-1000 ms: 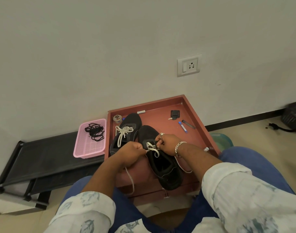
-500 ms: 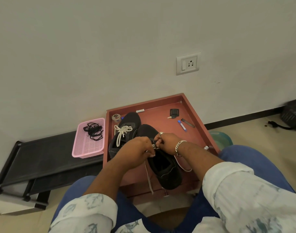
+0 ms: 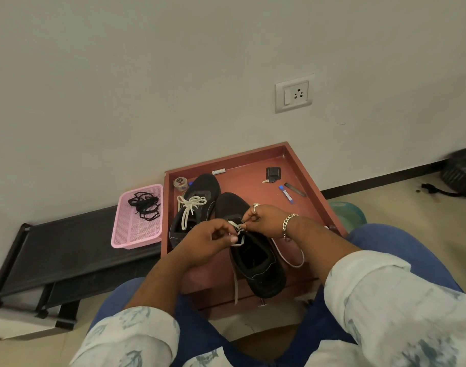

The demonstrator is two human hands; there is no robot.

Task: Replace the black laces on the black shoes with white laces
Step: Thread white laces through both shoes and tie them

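A red-brown tray (image 3: pixel 310 181) stands against the white wall (image 3: pixel 147 88). On its floor lie a small round tin (image 3: pixel 180 183) at the far-left corner, a short white stick (image 3: pixel 218 171) along the back edge, a black key fob with key (image 3: pixel 272 174), a blue-and-white tube (image 3: pixel 286 193) and, just beside it, a thin dark strip (image 3: pixel 295 189). A pink mesh basket (image 3: pixel 144 229) rests on a low black rack (image 3: pixel 57 250) left of the tray. A switch socket (image 3: pixel 294 94) is mounted on the wall. A black bag (image 3: pixel 462 170) lies on the floor at far right
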